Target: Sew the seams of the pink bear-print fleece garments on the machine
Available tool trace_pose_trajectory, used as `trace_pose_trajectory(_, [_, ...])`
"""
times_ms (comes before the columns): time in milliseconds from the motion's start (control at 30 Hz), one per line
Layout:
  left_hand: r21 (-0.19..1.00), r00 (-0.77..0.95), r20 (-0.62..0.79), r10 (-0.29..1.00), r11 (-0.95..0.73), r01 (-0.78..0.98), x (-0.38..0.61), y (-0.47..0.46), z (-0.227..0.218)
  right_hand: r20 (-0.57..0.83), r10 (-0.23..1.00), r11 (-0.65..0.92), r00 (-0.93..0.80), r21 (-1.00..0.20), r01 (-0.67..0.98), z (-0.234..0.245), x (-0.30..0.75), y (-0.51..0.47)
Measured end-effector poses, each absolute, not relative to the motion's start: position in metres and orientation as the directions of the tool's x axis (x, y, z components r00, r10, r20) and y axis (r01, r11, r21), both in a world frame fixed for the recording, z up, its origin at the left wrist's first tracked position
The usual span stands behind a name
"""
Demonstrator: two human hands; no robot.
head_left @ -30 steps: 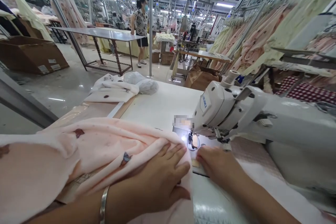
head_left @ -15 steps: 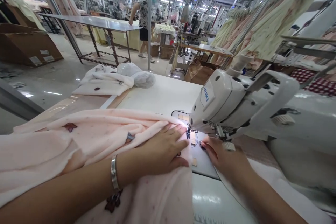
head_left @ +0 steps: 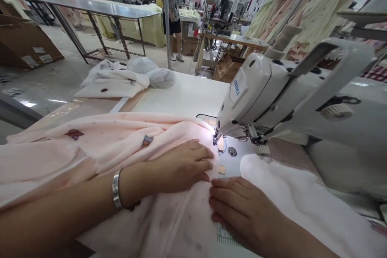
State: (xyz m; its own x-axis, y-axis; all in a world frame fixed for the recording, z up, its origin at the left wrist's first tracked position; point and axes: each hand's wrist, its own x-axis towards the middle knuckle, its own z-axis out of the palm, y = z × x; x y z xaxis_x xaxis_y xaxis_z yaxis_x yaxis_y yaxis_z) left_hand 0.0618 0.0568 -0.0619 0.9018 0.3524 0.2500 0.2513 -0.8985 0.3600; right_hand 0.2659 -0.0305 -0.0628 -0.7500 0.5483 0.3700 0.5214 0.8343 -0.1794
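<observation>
Person's left hand (head_left: 178, 167) rests palm-down on the pink fabric (head_left: 115, 135), fingers slightly apart. Fabric spread over the table (head_left: 193, 92), one edge at the sewing machine (head_left: 256, 88). Right hand (head_left: 248, 209): fingers together, touching that edge; cannot tell whether they pinch it.

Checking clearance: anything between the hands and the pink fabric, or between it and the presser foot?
Nothing visible. The left hand lies on the pink fabric, the right hand is at its edge, and the fabric runs up to the presser foot.
</observation>
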Motion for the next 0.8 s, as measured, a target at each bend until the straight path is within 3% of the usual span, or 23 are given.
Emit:
trace_pose_trajectory(333, [0.247, 0.916, 0.215, 0.338, -0.927, 0.284, 0.068, 0.079, -0.056, 0.410, 0.554, 0.822, -0.725, -0.131, 0.555, -0.061, 0.269, -0.014])
trace_pose_trajectory(800, [0.279, 0.866, 0.321, 0.384, -0.912, 0.301, 0.075, 0.112, -0.053, 0.439, 0.606, 0.764, -0.663, -0.089, 0.639, -0.066, 0.276, 0.014])
